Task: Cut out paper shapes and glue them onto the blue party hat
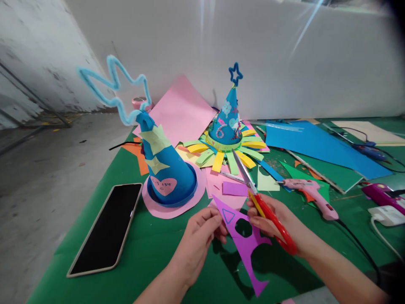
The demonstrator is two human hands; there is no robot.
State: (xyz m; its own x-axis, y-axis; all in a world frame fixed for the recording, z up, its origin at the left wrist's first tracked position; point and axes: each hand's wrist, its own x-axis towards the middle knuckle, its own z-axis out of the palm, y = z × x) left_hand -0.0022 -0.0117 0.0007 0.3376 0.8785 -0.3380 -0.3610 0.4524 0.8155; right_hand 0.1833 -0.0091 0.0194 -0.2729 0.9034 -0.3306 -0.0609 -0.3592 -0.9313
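Between thumb and fingers, my left hand [205, 230] pinches a purple paper scrap [242, 244] near its pointed upper end. A small blue-outlined triangle is drawn there, and curved pieces have been cut out of the sheet. My right hand [276, 217] grips red-handled scissors [265, 207], blades pointing up and away from me; its fingers are also close to the purple paper's edge, and I cannot tell whether they touch it. To the left, a blue paper cone hat [169, 173] with a pink brim leans to one side. Another blue cone hat [226, 120] with yellow and green strips stands upright farther back.
A phone [106, 230] lies at the left by the table edge. On the right are a pink glue gun [311, 192] with a cord, blue sheets [319, 143] and a white plug [384, 216]. A pink sheet [182, 112] leans at the back near the wall.
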